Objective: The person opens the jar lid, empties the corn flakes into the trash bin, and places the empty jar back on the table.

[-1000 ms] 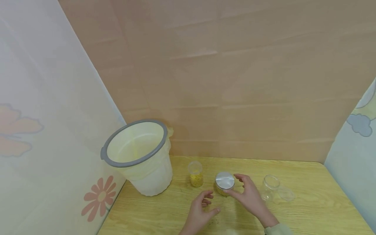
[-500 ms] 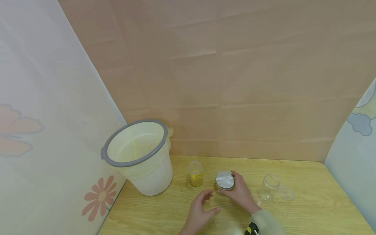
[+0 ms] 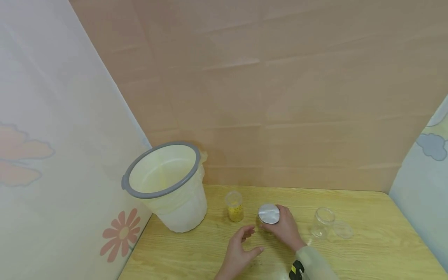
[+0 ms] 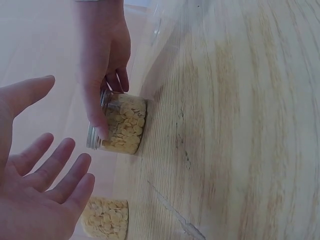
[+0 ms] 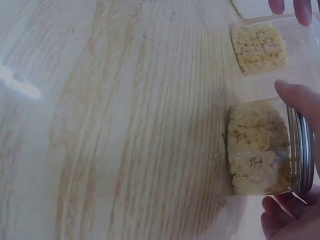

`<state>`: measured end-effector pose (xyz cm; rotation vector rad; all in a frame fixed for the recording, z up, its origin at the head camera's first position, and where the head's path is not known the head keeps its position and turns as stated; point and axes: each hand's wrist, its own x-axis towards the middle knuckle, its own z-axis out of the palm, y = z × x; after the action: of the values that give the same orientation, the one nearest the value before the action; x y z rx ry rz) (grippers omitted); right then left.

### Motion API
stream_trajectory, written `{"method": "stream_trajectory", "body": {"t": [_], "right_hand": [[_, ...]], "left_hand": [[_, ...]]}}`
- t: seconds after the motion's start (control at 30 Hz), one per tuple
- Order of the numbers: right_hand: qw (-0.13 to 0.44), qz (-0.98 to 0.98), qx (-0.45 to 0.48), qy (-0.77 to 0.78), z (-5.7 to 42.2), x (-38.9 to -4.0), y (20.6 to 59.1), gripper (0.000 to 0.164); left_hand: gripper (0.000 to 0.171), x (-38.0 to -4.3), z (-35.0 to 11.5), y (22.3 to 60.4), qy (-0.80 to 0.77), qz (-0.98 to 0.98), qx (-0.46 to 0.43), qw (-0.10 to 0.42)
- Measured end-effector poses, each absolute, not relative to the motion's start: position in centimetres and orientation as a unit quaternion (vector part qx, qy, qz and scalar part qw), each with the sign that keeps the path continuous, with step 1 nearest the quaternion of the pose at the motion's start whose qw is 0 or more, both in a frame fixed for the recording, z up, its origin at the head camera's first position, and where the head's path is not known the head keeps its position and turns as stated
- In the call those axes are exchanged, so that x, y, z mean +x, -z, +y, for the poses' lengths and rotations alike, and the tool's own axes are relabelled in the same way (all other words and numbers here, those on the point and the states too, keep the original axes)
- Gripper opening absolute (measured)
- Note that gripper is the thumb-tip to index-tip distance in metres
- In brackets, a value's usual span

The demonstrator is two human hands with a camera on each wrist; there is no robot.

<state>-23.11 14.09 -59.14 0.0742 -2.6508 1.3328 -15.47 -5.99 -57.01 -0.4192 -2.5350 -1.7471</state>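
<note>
A clear jar of pale yellow flakes (image 4: 127, 122) with a silver screw lid (image 3: 268, 214) stands upright in the middle of the head view. My right hand (image 3: 285, 229) grips it near the top, thumb on the near side and fingers round the far side. To its left my left hand (image 3: 238, 252) hovers with parted, loosely bent fingers, holding nothing and apart from the jar. A second clear jar (image 3: 235, 212), partly filled with yellow flakes, stands behind the left hand. Whether the gripped jar's base touches the table is hard to tell.
A white bin (image 3: 182, 217) with a grey rim stands at the left by the wall. Right of my right hand are a see-through jar (image 3: 320, 227) and a clear round lid (image 3: 343, 230) lying flat on the wooden table (image 3: 378, 249).
My right hand has come in from the right and closed round the silver-lidded jar. The left hand stays about where it was. The view has shifted slightly.
</note>
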Motion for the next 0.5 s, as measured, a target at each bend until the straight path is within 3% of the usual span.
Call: {"method": "stream_trajectory", "body": {"t": [0.5], "right_hand": [[0.126, -0.873, 0.035, -0.470, 13.6, -22.9, 58.2, 0.088]], "left_hand": [[0.053, -15.6, -5.9, 56.9, 0.561, -0.815, -0.135, 0.051]]}}
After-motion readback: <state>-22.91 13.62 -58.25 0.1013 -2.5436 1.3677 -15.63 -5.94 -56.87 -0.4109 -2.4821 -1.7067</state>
